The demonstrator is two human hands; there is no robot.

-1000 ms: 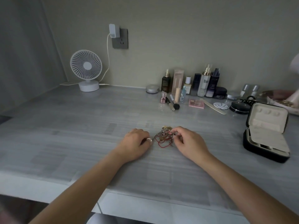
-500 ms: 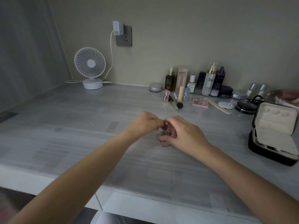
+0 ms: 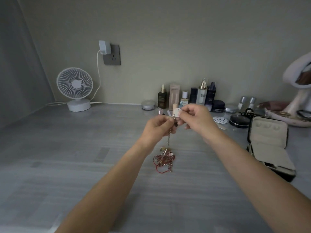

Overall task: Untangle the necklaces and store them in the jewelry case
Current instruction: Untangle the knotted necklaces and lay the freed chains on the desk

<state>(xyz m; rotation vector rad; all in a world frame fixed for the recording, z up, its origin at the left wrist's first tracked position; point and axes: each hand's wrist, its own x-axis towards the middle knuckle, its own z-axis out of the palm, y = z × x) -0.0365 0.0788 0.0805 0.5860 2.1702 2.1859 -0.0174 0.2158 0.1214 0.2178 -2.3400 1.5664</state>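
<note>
A tangle of necklaces [image 3: 164,159], red cord and metal chains, lies on the grey desk in the middle. One metal chain [image 3: 168,139] rises from the tangle up to my hands. My left hand [image 3: 159,127] and my right hand [image 3: 196,119] are raised above the desk, close together, both pinching the top of that chain. A pale round pendant [image 3: 176,112] shows between my fingertips. The black jewelry case [image 3: 269,145] stands open at the right, with a cream lining and nothing visible inside.
Cosmetic bottles and jars [image 3: 193,96] line the back wall. A white fan [image 3: 75,89] stands at the back left, its cable running to a wall socket [image 3: 111,54]. A round mirror on a stand [image 3: 299,84] and a tray are at the far right.
Both hands rose from the desk and drew one chain up out of the tangle, which now lies below them. The camera view tilted upward.
</note>
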